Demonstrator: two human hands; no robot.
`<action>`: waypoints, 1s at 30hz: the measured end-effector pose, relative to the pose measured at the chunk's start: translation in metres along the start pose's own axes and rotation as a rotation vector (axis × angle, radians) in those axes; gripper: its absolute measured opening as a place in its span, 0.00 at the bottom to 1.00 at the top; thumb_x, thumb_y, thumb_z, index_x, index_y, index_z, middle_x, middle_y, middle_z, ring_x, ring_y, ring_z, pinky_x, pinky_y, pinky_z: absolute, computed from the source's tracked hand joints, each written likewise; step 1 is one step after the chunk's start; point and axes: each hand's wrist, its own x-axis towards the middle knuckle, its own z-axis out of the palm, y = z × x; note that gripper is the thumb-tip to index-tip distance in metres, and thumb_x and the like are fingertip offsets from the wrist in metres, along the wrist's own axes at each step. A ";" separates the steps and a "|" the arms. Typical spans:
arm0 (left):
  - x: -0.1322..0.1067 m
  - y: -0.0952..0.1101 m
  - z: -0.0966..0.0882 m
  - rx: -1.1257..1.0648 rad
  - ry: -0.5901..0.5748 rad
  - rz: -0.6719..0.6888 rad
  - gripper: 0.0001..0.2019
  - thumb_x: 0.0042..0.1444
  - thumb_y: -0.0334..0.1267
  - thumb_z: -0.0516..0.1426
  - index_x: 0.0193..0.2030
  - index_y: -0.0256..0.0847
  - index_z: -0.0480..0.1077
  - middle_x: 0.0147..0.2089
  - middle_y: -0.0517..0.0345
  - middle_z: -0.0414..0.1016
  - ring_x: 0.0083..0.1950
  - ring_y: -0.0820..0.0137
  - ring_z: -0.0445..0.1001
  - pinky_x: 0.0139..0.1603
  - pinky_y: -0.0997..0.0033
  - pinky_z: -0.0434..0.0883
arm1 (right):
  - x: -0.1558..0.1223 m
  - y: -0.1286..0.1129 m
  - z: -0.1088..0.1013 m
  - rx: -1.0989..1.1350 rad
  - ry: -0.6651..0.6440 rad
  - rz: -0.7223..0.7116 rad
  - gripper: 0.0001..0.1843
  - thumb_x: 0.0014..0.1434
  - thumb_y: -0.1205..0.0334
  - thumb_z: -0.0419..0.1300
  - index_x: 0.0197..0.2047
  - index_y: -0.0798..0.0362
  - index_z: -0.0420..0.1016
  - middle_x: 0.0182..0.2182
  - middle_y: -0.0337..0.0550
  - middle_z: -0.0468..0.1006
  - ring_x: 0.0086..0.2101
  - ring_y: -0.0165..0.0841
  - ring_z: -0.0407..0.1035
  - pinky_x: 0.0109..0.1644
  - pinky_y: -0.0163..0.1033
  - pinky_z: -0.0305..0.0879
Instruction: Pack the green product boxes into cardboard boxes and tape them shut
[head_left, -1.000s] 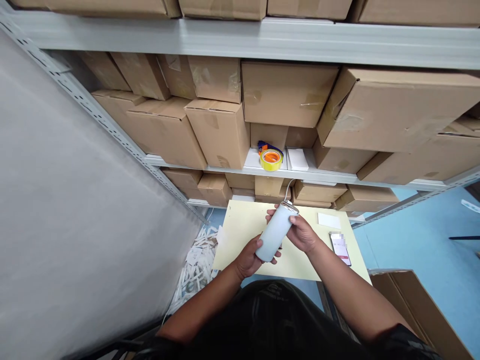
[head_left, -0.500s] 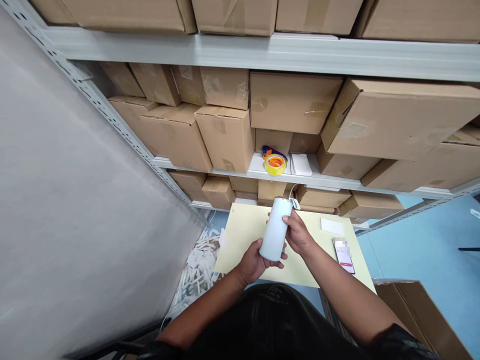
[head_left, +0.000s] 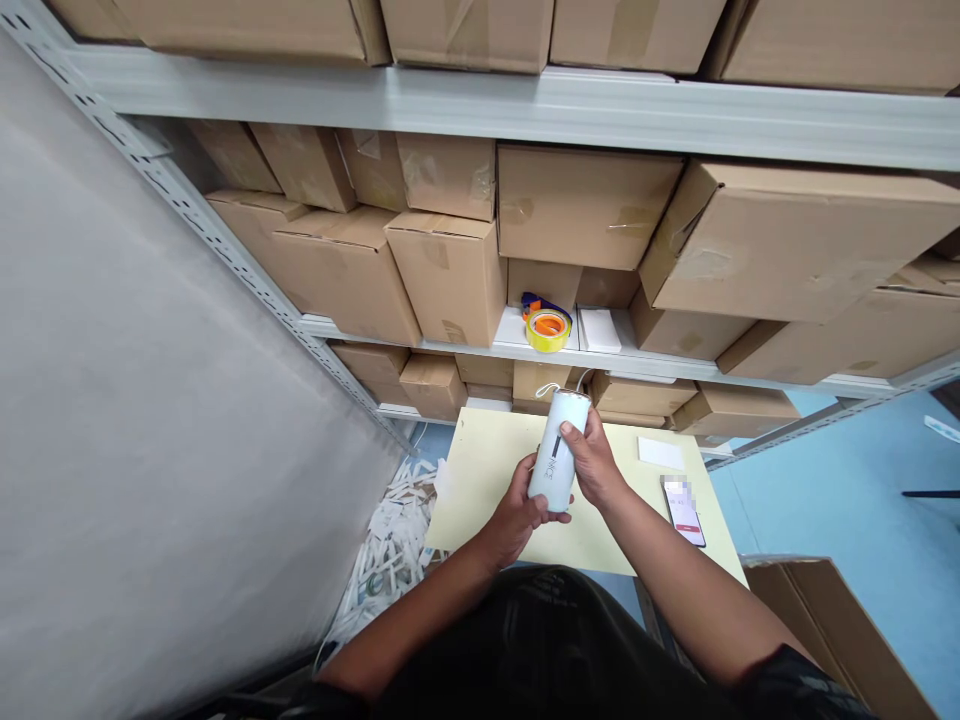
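Observation:
A light blue bottle [head_left: 556,455] with dark lettering on its side is held tilted over a pale yellow table [head_left: 491,435]. A thin strap loop sticks out at its far end. My left hand [head_left: 519,512] grips the near end, thumb on the front and fingers underneath. Around the upper right side wraps my right hand [head_left: 595,462], its thumb lying across the front. Most of the fingers behind the bottle are hidden.
A phone [head_left: 683,512] and a white card [head_left: 661,452] lie on the table's right. Cardboard boxes [head_left: 446,275] fill the shelves ahead. Yellow tape [head_left: 547,343] sits on a shelf. Paper strips [head_left: 394,540] cover the floor at left; an open carton [head_left: 825,625] stands at right.
The bottle has been turned about its length, so its lettering now faces me and the strap has swung from right to left. My left thumb has come round onto the front.

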 end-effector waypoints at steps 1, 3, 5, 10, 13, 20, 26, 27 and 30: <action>0.000 0.001 0.001 0.031 0.029 0.014 0.42 0.51 0.50 0.72 0.69 0.48 0.59 0.60 0.44 0.73 0.51 0.54 0.80 0.50 0.53 0.77 | -0.001 0.000 0.000 0.014 -0.009 0.020 0.32 0.51 0.41 0.72 0.52 0.44 0.67 0.31 0.35 0.75 0.28 0.34 0.69 0.31 0.38 0.69; 0.001 0.003 0.000 0.040 0.035 0.007 0.39 0.52 0.49 0.71 0.67 0.45 0.61 0.57 0.44 0.74 0.47 0.56 0.81 0.47 0.55 0.77 | -0.003 0.000 -0.001 0.070 -0.074 0.083 0.29 0.53 0.38 0.69 0.50 0.45 0.69 0.30 0.37 0.77 0.28 0.36 0.71 0.31 0.40 0.70; 0.001 0.004 -0.002 -0.011 -0.019 -0.026 0.36 0.54 0.54 0.68 0.64 0.41 0.64 0.54 0.42 0.76 0.45 0.55 0.81 0.43 0.56 0.77 | -0.004 -0.002 -0.002 0.133 -0.159 0.142 0.27 0.55 0.37 0.65 0.49 0.47 0.71 0.32 0.41 0.79 0.30 0.40 0.74 0.32 0.43 0.71; 0.000 0.003 -0.003 -0.002 -0.018 0.011 0.35 0.55 0.59 0.65 0.63 0.41 0.65 0.58 0.42 0.73 0.51 0.55 0.77 0.46 0.54 0.77 | -0.001 -0.005 0.005 0.082 -0.118 0.063 0.29 0.53 0.41 0.70 0.52 0.46 0.70 0.35 0.40 0.79 0.32 0.38 0.73 0.33 0.41 0.71; 0.001 0.003 0.000 0.123 0.119 0.133 0.34 0.51 0.49 0.72 0.61 0.45 0.65 0.59 0.49 0.71 0.55 0.59 0.74 0.51 0.61 0.75 | 0.000 -0.002 0.010 -0.021 -0.016 -0.055 0.33 0.50 0.41 0.73 0.52 0.45 0.68 0.36 0.37 0.76 0.31 0.34 0.69 0.34 0.37 0.68; 0.001 0.003 -0.005 -0.013 0.011 -0.005 0.33 0.55 0.60 0.63 0.58 0.37 0.68 0.49 0.42 0.76 0.46 0.54 0.79 0.37 0.62 0.76 | -0.007 0.004 0.002 -0.031 -0.088 0.090 0.28 0.58 0.35 0.64 0.51 0.48 0.70 0.31 0.37 0.74 0.30 0.35 0.68 0.31 0.39 0.66; -0.002 0.002 -0.002 0.012 0.063 0.027 0.34 0.52 0.45 0.70 0.63 0.48 0.63 0.64 0.47 0.69 0.57 0.56 0.74 0.48 0.57 0.79 | -0.010 0.011 -0.005 -0.166 0.020 -0.029 0.34 0.51 0.36 0.71 0.53 0.47 0.69 0.43 0.44 0.79 0.40 0.41 0.73 0.41 0.44 0.71; -0.002 0.001 -0.002 0.011 0.056 0.013 0.34 0.52 0.44 0.70 0.64 0.47 0.63 0.64 0.46 0.68 0.58 0.55 0.74 0.48 0.57 0.79 | -0.011 0.011 -0.007 -0.175 -0.009 -0.034 0.35 0.52 0.33 0.68 0.54 0.46 0.69 0.45 0.46 0.79 0.42 0.43 0.73 0.42 0.45 0.72; -0.002 -0.002 -0.008 -0.046 0.016 -0.033 0.34 0.53 0.46 0.68 0.64 0.43 0.64 0.61 0.41 0.71 0.55 0.51 0.77 0.41 0.58 0.80 | -0.015 0.006 -0.015 -0.119 -0.144 -0.014 0.42 0.56 0.20 0.52 0.58 0.45 0.70 0.50 0.49 0.79 0.46 0.48 0.74 0.42 0.49 0.72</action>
